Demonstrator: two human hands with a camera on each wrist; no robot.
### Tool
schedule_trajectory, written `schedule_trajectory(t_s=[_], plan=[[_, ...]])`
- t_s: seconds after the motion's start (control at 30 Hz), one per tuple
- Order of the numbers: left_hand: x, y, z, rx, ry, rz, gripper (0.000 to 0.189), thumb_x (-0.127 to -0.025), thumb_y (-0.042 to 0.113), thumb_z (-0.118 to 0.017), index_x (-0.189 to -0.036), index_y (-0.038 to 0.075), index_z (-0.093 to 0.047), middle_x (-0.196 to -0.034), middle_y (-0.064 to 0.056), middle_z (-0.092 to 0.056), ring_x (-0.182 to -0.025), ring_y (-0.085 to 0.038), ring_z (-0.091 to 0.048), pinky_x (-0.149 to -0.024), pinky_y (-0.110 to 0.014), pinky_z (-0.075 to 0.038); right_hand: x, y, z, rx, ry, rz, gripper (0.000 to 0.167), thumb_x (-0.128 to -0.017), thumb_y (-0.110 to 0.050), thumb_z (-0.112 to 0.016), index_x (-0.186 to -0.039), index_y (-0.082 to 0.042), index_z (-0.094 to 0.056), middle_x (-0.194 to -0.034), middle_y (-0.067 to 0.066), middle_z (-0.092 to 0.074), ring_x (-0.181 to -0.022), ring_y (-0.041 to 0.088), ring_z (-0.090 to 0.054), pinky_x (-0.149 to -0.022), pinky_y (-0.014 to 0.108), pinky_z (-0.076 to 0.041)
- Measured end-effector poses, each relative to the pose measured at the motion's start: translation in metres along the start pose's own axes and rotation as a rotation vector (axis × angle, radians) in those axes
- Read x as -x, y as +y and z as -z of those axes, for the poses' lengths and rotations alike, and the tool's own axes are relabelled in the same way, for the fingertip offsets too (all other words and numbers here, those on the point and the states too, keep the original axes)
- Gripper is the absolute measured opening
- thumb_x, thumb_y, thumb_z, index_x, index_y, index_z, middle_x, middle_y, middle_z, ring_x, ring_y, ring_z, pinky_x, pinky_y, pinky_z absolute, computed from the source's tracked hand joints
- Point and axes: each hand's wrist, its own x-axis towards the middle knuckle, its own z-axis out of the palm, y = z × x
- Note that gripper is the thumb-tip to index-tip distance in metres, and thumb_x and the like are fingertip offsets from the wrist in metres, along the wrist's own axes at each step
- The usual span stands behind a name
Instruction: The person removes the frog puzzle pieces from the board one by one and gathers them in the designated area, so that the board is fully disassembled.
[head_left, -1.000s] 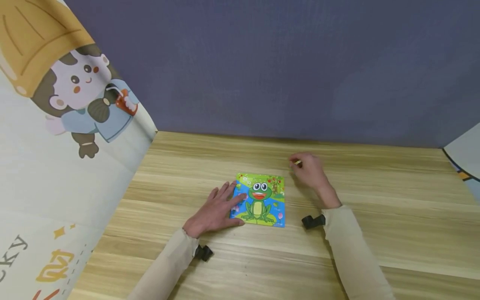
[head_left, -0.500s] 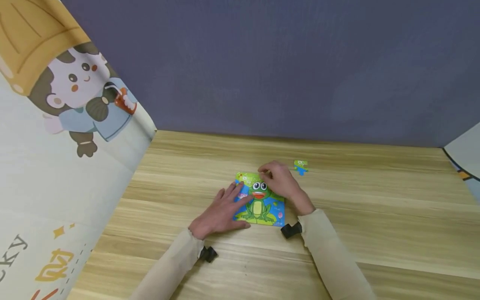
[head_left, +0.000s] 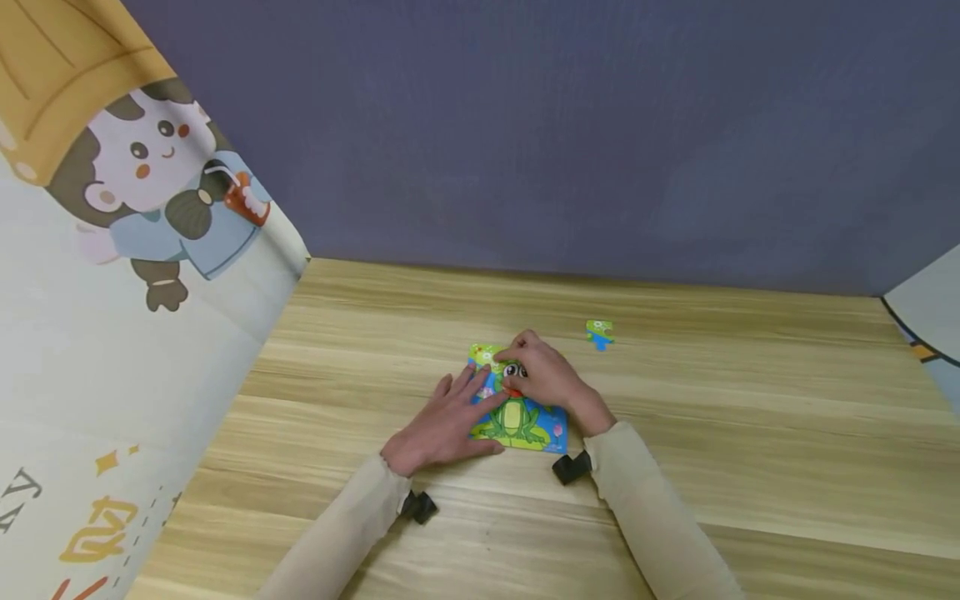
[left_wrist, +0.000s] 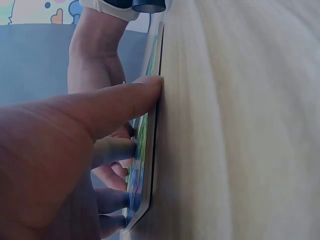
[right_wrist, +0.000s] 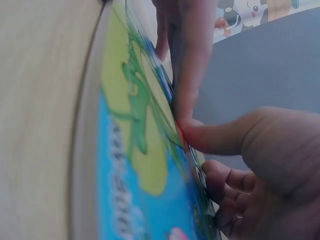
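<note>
A square jigsaw puzzle (head_left: 513, 437) with a green frog picture lies flat on the wooden table. My left hand (head_left: 444, 421) rests with spread fingers over its left side, its thumb (left_wrist: 145, 90) at the near edge in the left wrist view. Over the upper part of the frog, my right hand (head_left: 550, 375) touches the puzzle with curled fingers. Its thumb (right_wrist: 212, 137) meets the picture at the red mouth in the right wrist view; I cannot tell whether it grips a piece. One loose puzzle piece (head_left: 599, 333), green and blue, lies beyond the puzzle to the right.
A dark blue-grey panel (head_left: 570, 150) rises behind the table (head_left: 750, 433). On the left stands a white panel (head_left: 187, 358) printed with a cartoon figure. Small black cameras (head_left: 572, 467) are worn at both wrists.
My right hand has moved left from beside the puzzle onto the frog's upper part. A loose piece now shows where that hand was. My left hand has slid slightly right.
</note>
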Motion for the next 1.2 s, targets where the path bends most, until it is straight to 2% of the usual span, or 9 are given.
schedule_trajectory(t_s=[0.27, 0.57, 0.7, 0.8, 0.9, 1.07, 1.2], plan=[[0.003, 0.0, 0.002, -0.033, 0.007, -0.02, 0.074, -0.094, 0.052, -0.063, -0.156, 0.022, -0.037, -0.167, -0.022, -0.015, -0.156, -0.044, -0.01, -0.12, -0.069, -0.02, -0.001, -0.006, -0.006, -0.016, 0.018, -0.048, 0.035, -0.091, -0.015, -0.072, -0.126, -0.013, -0.068, -0.124, 0.012, -0.053, -0.1, 0.022, -0.054, -0.085, 0.04, -0.048], [0.006, -0.002, 0.001, -0.041, -0.006, -0.028, 0.075, -0.094, 0.054, -0.062, -0.156, 0.022, -0.036, -0.168, -0.02, -0.012, -0.156, -0.044, -0.009, -0.12, -0.069, -0.02, 0.001, -0.009, -0.01, -0.025, 0.054, -0.057, 0.032, -0.09, -0.014, -0.074, -0.122, -0.015, -0.068, -0.124, 0.013, -0.054, -0.109, 0.028, -0.049, -0.091, 0.045, -0.046], [0.007, -0.003, -0.001, -0.045, -0.009, -0.031, 0.074, -0.094, 0.054, -0.062, -0.156, 0.023, -0.036, -0.168, -0.021, -0.013, -0.156, -0.044, -0.01, -0.12, -0.069, -0.021, 0.003, -0.009, -0.01, -0.044, 0.083, -0.061, 0.038, -0.087, -0.015, -0.077, -0.124, -0.016, -0.067, -0.123, 0.013, -0.057, -0.109, 0.029, -0.049, -0.091, 0.045, -0.046], [0.008, -0.004, -0.002, -0.05, -0.01, -0.034, 0.073, -0.094, 0.054, -0.061, -0.156, 0.023, -0.037, -0.168, -0.02, -0.013, -0.156, -0.043, -0.01, -0.12, -0.068, -0.021, 0.004, -0.007, -0.009, -0.101, 0.101, -0.067, 0.045, -0.086, -0.016, -0.079, -0.127, -0.013, -0.063, -0.121, 0.013, -0.06, -0.11, 0.029, -0.053, -0.094, 0.048, -0.047], [0.01, -0.005, -0.003, -0.05, -0.013, -0.044, 0.073, -0.094, 0.053, -0.061, -0.156, 0.024, -0.036, -0.168, -0.021, -0.013, -0.156, -0.044, -0.01, -0.12, -0.068, -0.022, 0.006, -0.005, -0.005, -0.2, 0.111, -0.079, 0.043, -0.087, -0.015, -0.078, -0.126, -0.009, -0.06, -0.114, 0.013, -0.063, -0.104, 0.027, -0.057, -0.091, 0.044, -0.049], [0.013, -0.005, -0.003, -0.029, -0.024, -0.048, 0.074, -0.095, 0.052, -0.062, -0.158, 0.028, -0.032, -0.168, -0.021, -0.01, -0.157, -0.043, -0.008, -0.119, -0.069, -0.022, 0.01, 0.001, 0.001, -0.322, 0.117, -0.064, 0.026, -0.091, -0.009, -0.072, -0.114, -0.004, -0.062, -0.095, 0.011, -0.064, -0.077, 0.017, -0.051, -0.07, 0.026, -0.043], [0.014, -0.005, -0.003, -0.013, -0.032, -0.039, 0.073, -0.094, 0.052, -0.062, -0.157, 0.029, -0.033, -0.169, -0.019, -0.009, -0.157, -0.042, -0.007, -0.12, -0.069, -0.021, 0.014, 0.006, 0.005, -0.354, 0.099, -0.051, 0.016, -0.095, -0.007, -0.065, -0.111, -0.004, -0.065, -0.094, 0.011, -0.065, -0.075, 0.016, -0.052, -0.069, 0.026, -0.045]])
